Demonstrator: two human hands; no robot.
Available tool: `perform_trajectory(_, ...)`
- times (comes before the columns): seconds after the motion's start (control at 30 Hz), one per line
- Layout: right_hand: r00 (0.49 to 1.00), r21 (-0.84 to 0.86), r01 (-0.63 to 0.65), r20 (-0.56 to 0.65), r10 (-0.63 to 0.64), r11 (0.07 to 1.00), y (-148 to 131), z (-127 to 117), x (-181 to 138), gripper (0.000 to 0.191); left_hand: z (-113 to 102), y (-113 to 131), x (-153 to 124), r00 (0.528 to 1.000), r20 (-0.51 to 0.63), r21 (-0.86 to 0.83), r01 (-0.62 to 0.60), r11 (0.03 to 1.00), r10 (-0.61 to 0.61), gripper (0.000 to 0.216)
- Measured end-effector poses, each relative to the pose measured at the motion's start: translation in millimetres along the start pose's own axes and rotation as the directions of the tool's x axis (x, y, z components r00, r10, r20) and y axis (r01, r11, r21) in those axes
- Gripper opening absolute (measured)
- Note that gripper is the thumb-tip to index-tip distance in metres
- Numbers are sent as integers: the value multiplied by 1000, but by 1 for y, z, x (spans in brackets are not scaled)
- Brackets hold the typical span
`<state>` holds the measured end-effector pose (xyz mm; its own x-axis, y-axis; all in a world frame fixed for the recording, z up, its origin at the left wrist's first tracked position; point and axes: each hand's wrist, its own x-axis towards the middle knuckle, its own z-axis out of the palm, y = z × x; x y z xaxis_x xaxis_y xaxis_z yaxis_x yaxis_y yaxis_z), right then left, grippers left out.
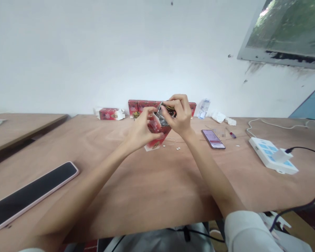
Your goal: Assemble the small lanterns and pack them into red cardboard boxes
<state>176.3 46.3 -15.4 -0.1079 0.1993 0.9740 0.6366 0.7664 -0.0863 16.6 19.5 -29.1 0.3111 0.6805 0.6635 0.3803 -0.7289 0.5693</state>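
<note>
Both of my hands are raised over the middle of the wooden table. My left hand grips a small red carton from the left, fingers closed round it. My right hand pinches a silvery foil packet at the carton's open top, fingers curled. A dark round thing shows between the right fingers; I cannot make it out. Behind the hands a row of red cartons stands along the wall, and one red carton lies on its side with its flaps open.
A black phone in a pink case lies at the near left. Another phone with a lit screen lies right of the hands. A white power strip with a plugged black cable sits far right. A clear plastic bottle stands by the wall.
</note>
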Motion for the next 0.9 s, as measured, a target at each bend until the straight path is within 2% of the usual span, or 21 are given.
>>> perform_trajectory(0.17, 996, 51, -47, -72, 51, 998, -1, 3, -4, 22, 0, 1, -1, 999, -48, 19, -20, 1000, 21, 66)
perform_trajectory(0.33, 989, 71, -108, -96, 115, 992, -2, 1, -3, 24, -3, 4, 0, 998, -65, -24, -9, 1000, 8, 65)
perform_trajectory(0.53, 993, 83, -69, -87, 77, 994, -1, 2, -2, 22, -5, 7, 1, 999, -46, -16, 5, 1000, -5, 63)
perform_trajectory(0.63, 997, 52, -66, -37, 68, 996, -2, 1, 1, 20, -4, 9, -1, 1000, -20, -20, 20, 1000, -20, 66)
perform_trajectory(0.9, 974, -98, 24, 225, -1, 995, -4, 10, 0, 13, 4, 1, -2, 994, -12, -48, 109, 993, -110, 66)
